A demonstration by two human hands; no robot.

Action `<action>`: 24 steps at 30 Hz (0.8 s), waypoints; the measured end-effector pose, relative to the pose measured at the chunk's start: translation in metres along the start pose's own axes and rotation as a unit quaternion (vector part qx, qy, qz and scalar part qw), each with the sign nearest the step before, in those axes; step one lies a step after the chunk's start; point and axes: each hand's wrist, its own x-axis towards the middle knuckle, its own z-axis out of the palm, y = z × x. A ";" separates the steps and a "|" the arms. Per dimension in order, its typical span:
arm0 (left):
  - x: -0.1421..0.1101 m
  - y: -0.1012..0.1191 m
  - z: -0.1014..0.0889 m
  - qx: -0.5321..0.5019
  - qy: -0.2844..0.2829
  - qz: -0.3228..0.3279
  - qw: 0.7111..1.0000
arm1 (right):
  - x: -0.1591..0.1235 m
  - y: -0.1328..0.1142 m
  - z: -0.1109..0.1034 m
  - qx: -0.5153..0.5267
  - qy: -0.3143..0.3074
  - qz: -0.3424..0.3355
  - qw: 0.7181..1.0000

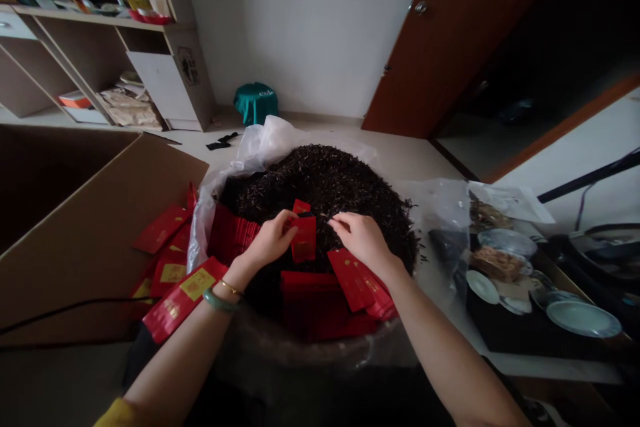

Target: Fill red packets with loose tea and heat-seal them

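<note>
Bare forearms reach over heap of black loose tea. Left hand pinches red sachet narrowly near top edge; sachet looks light, slightly stiff, best held there. Right hand beside sachet, grip unclear.

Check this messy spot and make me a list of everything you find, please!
Surface: pale floor.
Job's things: big heap of dark dried leaves, maybe tea, in a clear plastic bag; red packets with yellow labels around the heap; cardboard box beside them.
Clutter: black tray with plates and food; small black strip on the floor.
Grips: left hand holds a red packet; right hand is at the leaves, above some packets.
Cables: black cable at lower left.
Surroundings: shelves, white wall, wooden door, round green thing by the wall.
</note>
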 end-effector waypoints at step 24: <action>0.001 0.009 0.002 -0.334 0.048 -0.064 0.939 | 0.004 -0.011 0.035 0.487 0.025 0.090 0.868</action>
